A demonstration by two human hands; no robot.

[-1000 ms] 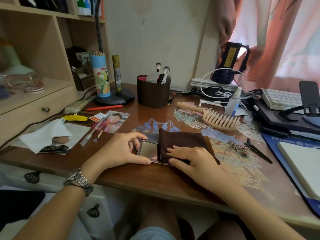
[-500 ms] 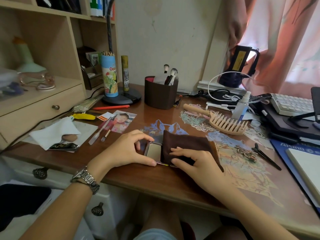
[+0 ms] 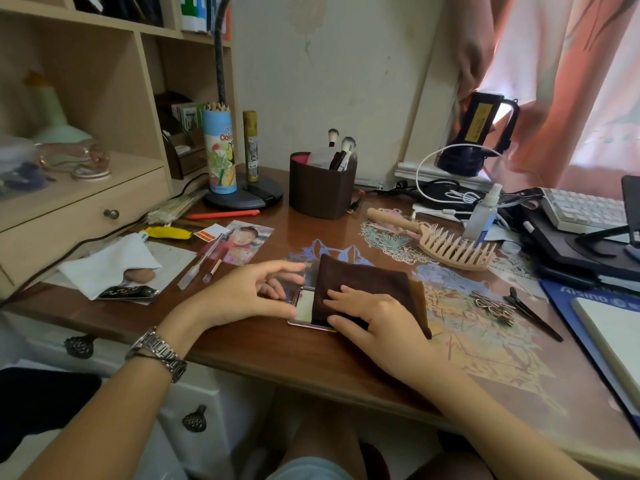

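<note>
Desk (image 3: 242,344) status, left to right. Far left: shelf unit (image 3: 86,98) with a drawer (image 3: 69,226) under it. On the desk in front of it: white tissue (image 3: 110,261), then a photo (image 3: 244,240) lying flat. Behind those, a pencil tube (image 3: 220,150) stands upright beside a lamp base (image 3: 242,199). My left hand (image 3: 249,296), watch (image 3: 157,353) on the wrist, is at the mirror's exposed end: thumb on the near corner, middle fingers curled against the left edge, index straight over the far edge. So it's clamped on the mirror (image 3: 305,306), loosely. The mirror lies flat near the desk's front edge, roughly centre. Only a narrow strip shows; the rest is inside the pouch (image 3: 367,282). The pouch is brown, flat on the desk, mouth facing left. My right hand (image 3: 374,317) pinches the pouch at the mouth, fingers on top, thumb along the near edge. Behind the pouch, well apart: brown cup (image 3: 320,192) holding brushes. Right of it: wooden comb (image 3: 450,247), teeth toward me, and a spray bottle (image 3: 483,213) upright just beside it. Nearer me: keys (image 3: 491,304), with scissors (image 3: 533,311) just beside them. Far right: keyboard (image 3: 581,209) at the back, notebook (image 3: 613,334) at the front edge.
</note>
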